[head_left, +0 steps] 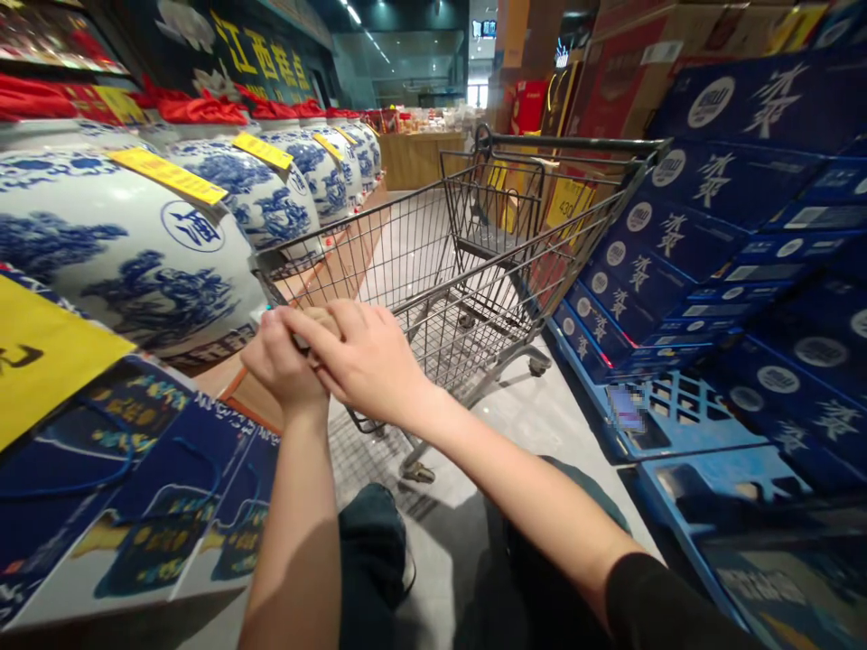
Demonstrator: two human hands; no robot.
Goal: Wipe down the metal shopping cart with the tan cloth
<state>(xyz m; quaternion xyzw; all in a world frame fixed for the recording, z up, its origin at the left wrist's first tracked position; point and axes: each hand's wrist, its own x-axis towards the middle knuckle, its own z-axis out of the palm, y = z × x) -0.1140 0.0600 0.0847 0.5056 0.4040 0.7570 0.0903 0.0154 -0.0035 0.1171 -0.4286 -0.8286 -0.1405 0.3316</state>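
A grey wire shopping cart (467, 298) stands on the floor in front of me, with a fold-down seat (498, 239) at its far end. My left hand (288, 361) is closed round the near end of its rim, close to the corner. My right hand (362, 352) lies across the left one, its fingers curled over the same stretch of rim. Both hands touch each other and hide the part they grip. The basket's wire floor shows through the mesh, with no goods visible on it.
Large blue-and-white jars (169, 244) with red cloth tops line a wooden ledge (372, 244) on the left. Boxed gift packs (155, 506) sit nearer. Stacked blue cartons (704, 199) and blue plastic pallets (731, 478) border the right. A wooden counter (420, 162) stands beyond the cart.
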